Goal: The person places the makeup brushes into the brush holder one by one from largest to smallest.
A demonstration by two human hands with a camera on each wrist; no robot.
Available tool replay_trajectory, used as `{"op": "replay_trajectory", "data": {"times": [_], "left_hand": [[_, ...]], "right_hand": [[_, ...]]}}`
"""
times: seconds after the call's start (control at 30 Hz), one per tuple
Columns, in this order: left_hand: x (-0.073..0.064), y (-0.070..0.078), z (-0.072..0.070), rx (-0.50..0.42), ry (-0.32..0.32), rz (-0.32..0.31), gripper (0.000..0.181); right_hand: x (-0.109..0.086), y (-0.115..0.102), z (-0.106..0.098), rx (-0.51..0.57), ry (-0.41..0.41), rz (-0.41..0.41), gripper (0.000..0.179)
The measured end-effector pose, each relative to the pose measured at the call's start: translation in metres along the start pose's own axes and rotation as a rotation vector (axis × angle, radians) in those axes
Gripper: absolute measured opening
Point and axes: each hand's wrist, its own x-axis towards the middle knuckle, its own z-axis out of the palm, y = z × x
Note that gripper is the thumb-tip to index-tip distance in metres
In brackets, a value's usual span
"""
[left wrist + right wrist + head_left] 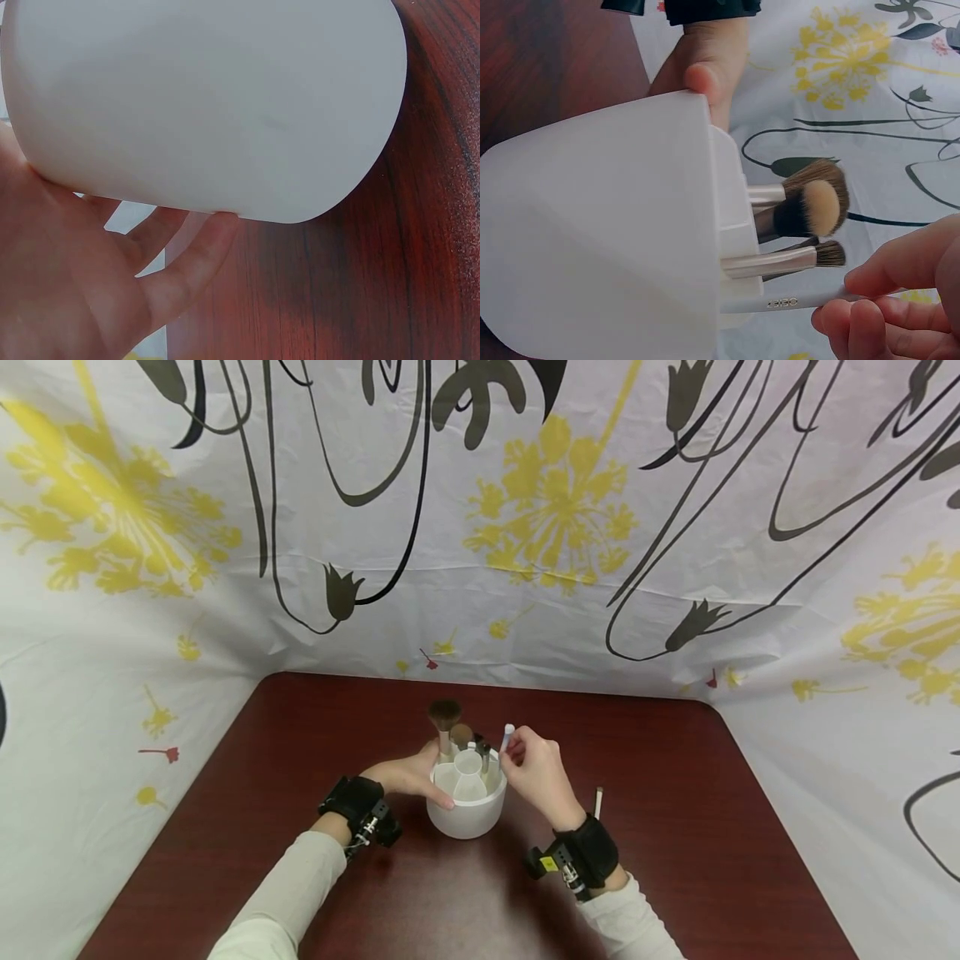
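Note:
A round white makeup brush holder (465, 820) with inner compartments stands on the table. My left hand (408, 774) grips its left side, thumb over the front rim; the left wrist view shows fingers (199, 259) against its wall. In the holder stand a large fluffy brush (445, 714), a rounded brush with a pale tip (823, 208) and a smaller flat brush (780, 262). At the right rim, my right hand (540, 777) pinches a slim pale stick (780, 301) with lettering, its lower end inside the holder. What its covered tip is, I cannot tell.
A slim brush (598, 802) lies on the dark red wooden table (675, 827), right of the holder and partly behind my right wrist. White cloth (420, 543) with a flower print hangs behind the table and at both sides.

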Motion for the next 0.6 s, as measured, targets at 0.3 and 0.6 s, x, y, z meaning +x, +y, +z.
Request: {"op": "replay_trajectory", "data": {"times": [0.3,0.6], "left_hand": [[-0.0004,0.0007,-0.0001,0.012,-0.004,-0.001,0.122],[-0.0018,0.0019,0.0008,0.009,0.003,-0.003,0.114]], "right_hand": [[-0.0028,-0.0007,0.0038,-0.008,-0.042,0.028,0.01],[-0.0036,0.0028,0.0056,-0.008,-0.044,0.018,0.009]]}}
